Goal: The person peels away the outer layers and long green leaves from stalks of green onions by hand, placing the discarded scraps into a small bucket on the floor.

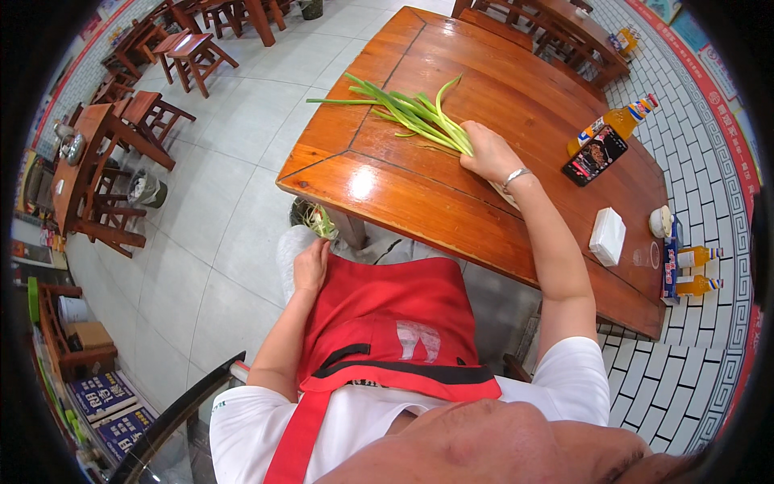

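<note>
My right hand (491,151) is closed around a bunch of green onions (417,115) near its pale end, over the wooden table (387,199). The green leaves fan out to the left and reach past the table's edge. A pale strip shows under my right wrist, partly hidden. My left hand (311,266) is by my knee, at the edge of the red apron (393,290), with its fingertips together; whether they pinch anything is unclear. Just beyond them, below the table corner, is a bin (298,212) with green and pale plant scraps.
On the table's right side are a phone (595,155) leaning on an orange drink bottle (641,109), a white tissue pack (608,236), a lidded jar (660,221) and more bottles (695,256). Wooden stools (193,48) and another table (91,157) stand left.
</note>
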Motion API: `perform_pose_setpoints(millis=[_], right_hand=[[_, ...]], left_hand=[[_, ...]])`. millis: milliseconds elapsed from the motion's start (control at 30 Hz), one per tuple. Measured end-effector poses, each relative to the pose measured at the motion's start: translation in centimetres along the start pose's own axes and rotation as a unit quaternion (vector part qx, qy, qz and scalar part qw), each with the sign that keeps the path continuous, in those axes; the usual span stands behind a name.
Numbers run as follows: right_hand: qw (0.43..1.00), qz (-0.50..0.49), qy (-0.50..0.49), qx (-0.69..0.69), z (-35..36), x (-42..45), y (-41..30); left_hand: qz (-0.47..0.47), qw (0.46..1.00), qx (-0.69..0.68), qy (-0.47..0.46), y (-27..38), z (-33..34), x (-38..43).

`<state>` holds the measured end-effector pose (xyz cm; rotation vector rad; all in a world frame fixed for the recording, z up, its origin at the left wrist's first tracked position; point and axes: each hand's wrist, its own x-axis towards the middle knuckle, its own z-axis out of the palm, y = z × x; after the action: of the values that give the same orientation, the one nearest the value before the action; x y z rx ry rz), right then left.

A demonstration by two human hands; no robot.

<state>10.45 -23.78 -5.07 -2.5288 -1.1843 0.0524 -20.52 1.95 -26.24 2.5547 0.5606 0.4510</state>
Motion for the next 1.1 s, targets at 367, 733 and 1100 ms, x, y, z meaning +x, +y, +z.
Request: perform_pose_setpoints(millis=[367, 733, 1100], right_hand=[[0.843, 0.099, 0.077, 0.524, -2.0, -0.8, -0.2], [0.547, 0.031, -0.023, 0.836, -0.6, -2.1, -0.9], [0.539, 0.107, 0.01, 0.835, -0.1, -2.0, -1.3]], left_hand=[[-0.001, 0.96, -0.228, 0.162, 5.7, -5.7, 2.3], [0.241, 0.96, -0.101, 0.103, 19.9, -7.3, 16.4], [0.148, 0.974, -0.168, 0.042, 20.8, -5.1, 20.2]])
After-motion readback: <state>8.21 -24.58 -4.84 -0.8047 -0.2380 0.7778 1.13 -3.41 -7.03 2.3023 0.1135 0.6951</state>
